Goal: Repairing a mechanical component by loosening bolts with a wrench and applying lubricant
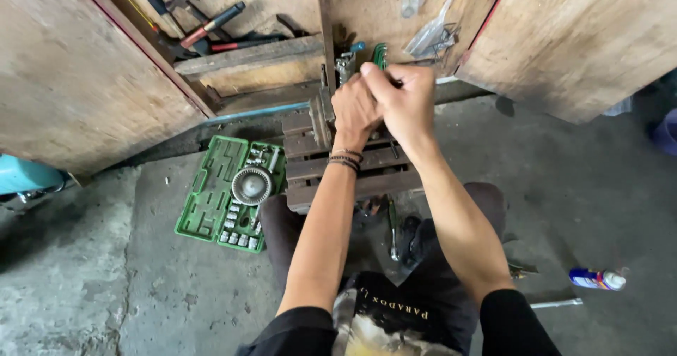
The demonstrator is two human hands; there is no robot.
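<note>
Here both hands meet over a small wooden stool [331, 165], right at its far edge. The left hand [355, 109] is curled into a fist around a grey metal part [321, 119] that stands on the stool; only a rounded, worn-looking edge of it shows just left of the knuckles, so its long axis cannot be told. The right hand [398, 98] lies against the left, fingers folded shut, the thumb side pressed to the left knuckles. What it grips is hidden, and I cannot tell if it has anything.

Just beyond the fingers, a row of green-handled tools [379, 55] hangs upright on a wooden board [367, 10]. Left of the grip and nearer the person, an open green socket case [211, 201] lies flat on the concrete floor [141, 278], with a round toothed metal disc [252, 184] resting in it. Below the wrists, by the knees, a wrench [392, 229] lies lengthwise, pointing towards the person. Well right of the grip lies a blue spray can [596, 279] on its side.
</note>
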